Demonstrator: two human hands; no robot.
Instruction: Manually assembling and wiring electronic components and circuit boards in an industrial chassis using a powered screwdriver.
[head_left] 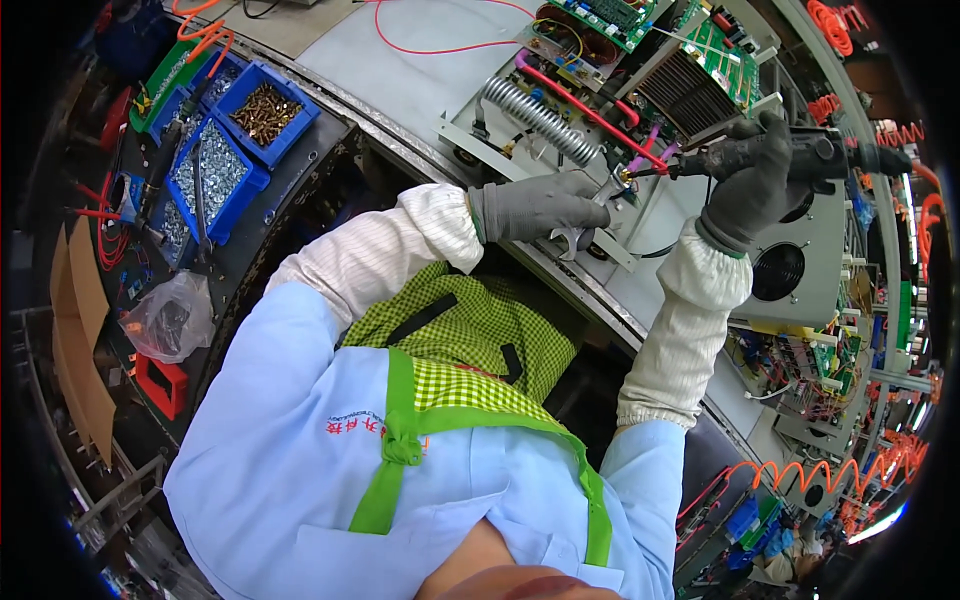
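Observation:
My left hand, in a grey glove, grips a small silver open-ended wrench held against a terminal on the open electronics chassis. My right hand, also gloved, is closed around a black powered screwdriver held sideways, its tip meeting the same terminal near red and pink wires. A coiled metal resistor and a finned heatsink with green circuit boards lie just beyond the hands.
Blue bins of brass and silver screws stand at the upper left beside a clear plastic bag and cardboard. A grey unit with round fans sits at the right. Orange coiled hoses hang at the lower right.

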